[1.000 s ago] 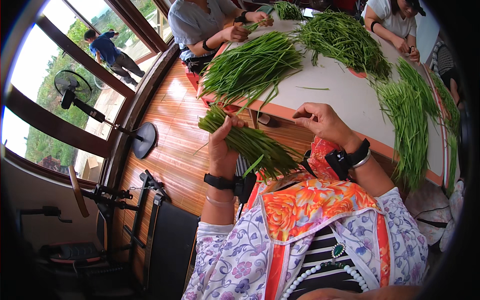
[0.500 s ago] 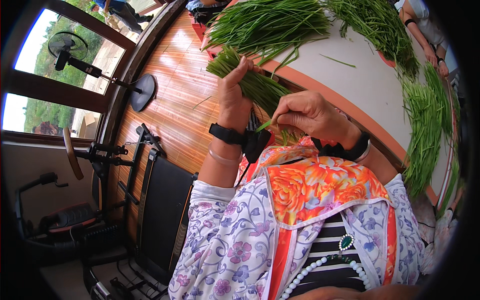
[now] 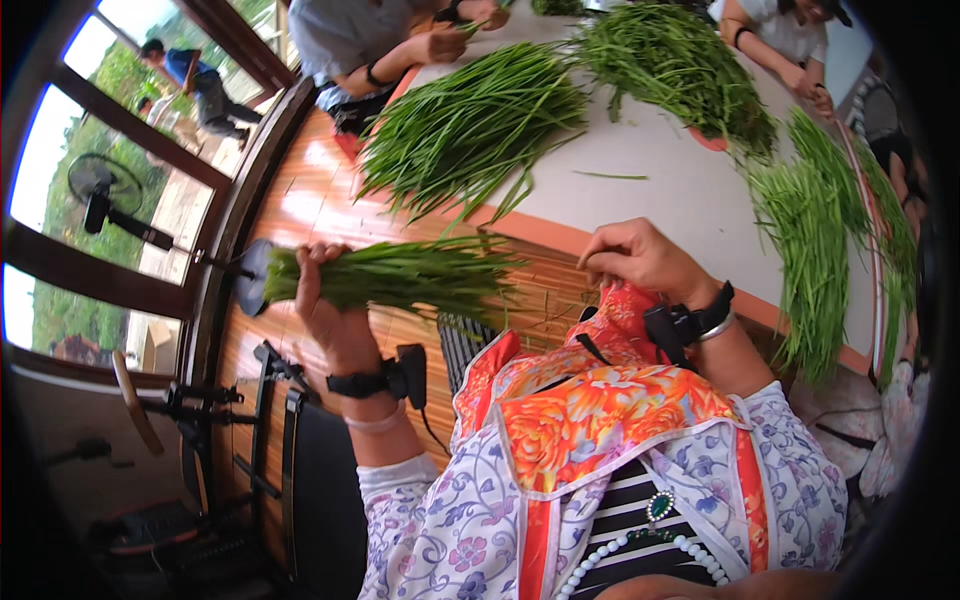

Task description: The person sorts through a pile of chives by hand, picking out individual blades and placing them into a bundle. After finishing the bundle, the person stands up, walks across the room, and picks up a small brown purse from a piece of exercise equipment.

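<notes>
My left hand (image 3: 335,318) is closed round one end of a bunch of garlic chives (image 3: 425,272), long flat green leaves. The bunch lies nearly level, its loose ends pointing right, past the table's near edge. My right hand (image 3: 648,262) is apart from the bunch, near the table edge above the orange floral apron (image 3: 600,425). Its fingers are pinched together; whether a scrap of leaf is between them does not show. A large chive pile (image 3: 475,130) on the table is nearest to the held bunch.
More chives lie in a far heap (image 3: 680,85) and a right-hand heap (image 3: 815,265) on the white table (image 3: 660,205) with its orange rim. Another person's hands (image 3: 445,42) work at the far left; a co-worker's hands (image 3: 812,85) at the far right. A fan (image 3: 105,190) and exercise equipment (image 3: 330,480) stand left.
My left hand has swung left and down with the bunch, which has turned from slanting to nearly level. My right hand has come away from it. The view has shifted, showing more of the table's far side.
</notes>
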`<state>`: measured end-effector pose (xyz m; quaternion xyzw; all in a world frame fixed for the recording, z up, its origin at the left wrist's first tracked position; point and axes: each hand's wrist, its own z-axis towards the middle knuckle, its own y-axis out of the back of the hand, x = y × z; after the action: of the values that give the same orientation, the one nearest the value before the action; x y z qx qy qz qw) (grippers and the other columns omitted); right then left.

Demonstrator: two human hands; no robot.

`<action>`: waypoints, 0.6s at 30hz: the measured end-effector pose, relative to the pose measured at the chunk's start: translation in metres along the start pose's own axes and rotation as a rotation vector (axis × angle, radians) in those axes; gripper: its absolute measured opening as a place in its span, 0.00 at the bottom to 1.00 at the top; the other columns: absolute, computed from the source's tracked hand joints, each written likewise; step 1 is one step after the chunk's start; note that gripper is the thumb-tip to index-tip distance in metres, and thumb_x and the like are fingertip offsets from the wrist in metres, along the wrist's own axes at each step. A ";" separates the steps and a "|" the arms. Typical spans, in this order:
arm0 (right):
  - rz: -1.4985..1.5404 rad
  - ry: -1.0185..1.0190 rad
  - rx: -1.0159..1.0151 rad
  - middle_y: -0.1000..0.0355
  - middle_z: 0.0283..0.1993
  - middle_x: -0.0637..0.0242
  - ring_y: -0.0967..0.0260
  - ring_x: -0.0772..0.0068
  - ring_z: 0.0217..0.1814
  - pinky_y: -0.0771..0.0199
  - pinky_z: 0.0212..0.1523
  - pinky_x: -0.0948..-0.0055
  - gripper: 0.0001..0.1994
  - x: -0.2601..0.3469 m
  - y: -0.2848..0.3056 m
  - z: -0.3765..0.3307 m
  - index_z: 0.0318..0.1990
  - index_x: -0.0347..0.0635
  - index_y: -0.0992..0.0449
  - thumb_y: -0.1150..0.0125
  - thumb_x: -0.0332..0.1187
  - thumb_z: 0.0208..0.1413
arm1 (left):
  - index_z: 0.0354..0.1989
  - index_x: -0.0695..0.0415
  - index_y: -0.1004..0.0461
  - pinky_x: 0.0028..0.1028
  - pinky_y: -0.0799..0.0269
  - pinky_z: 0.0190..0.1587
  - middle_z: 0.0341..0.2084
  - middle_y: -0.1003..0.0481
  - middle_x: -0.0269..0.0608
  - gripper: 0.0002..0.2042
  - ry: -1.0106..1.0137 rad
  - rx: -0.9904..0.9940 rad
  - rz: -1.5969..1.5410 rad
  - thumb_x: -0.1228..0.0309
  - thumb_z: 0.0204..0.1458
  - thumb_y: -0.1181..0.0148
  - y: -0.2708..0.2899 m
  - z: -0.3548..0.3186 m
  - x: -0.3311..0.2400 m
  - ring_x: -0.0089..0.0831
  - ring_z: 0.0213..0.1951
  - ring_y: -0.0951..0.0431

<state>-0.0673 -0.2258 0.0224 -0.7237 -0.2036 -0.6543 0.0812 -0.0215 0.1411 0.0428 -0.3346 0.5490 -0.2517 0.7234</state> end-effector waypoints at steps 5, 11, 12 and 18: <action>-0.216 0.373 -0.098 0.23 0.36 0.64 0.26 0.79 0.34 0.26 0.36 0.76 0.13 0.015 -0.005 0.014 0.47 0.34 0.24 0.36 0.31 0.57 | 0.38 0.61 0.25 0.25 0.28 0.42 0.34 0.25 0.34 0.04 -0.321 -0.058 0.853 0.75 0.58 0.38 -0.018 -0.018 0.018 0.24 0.35 0.27; -0.342 0.764 -0.158 0.31 0.58 0.47 0.33 0.47 0.61 0.33 0.61 0.57 0.50 0.022 -0.061 0.037 0.68 0.34 0.44 0.22 0.44 0.37 | 0.44 0.63 0.27 0.28 0.28 0.46 0.39 0.25 0.37 0.09 -0.130 0.257 0.835 0.79 0.56 0.38 -0.071 -0.070 0.083 0.25 0.41 0.26; -0.243 0.688 -0.093 0.32 0.59 0.46 0.32 0.47 0.61 0.32 0.61 0.58 0.54 0.027 -0.064 0.033 0.69 0.34 0.47 0.21 0.45 0.36 | 0.44 0.63 0.28 0.28 0.28 0.47 0.39 0.26 0.37 0.08 -0.031 0.200 0.742 0.78 0.57 0.39 -0.086 -0.078 0.086 0.26 0.41 0.26; -0.100 0.552 -0.128 0.34 0.62 0.45 0.31 0.50 0.61 0.31 0.61 0.62 0.61 0.013 -0.073 0.031 0.72 0.35 0.53 0.20 0.41 0.29 | 0.47 0.60 0.34 0.30 0.32 0.49 0.34 0.33 0.34 0.10 0.178 0.215 0.409 0.68 0.63 0.46 -0.114 -0.084 0.086 0.26 0.40 0.31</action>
<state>-0.0674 -0.1453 0.0205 -0.5108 -0.1675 -0.8415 0.0551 -0.0790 -0.0133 0.0615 -0.1142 0.6370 -0.1857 0.7394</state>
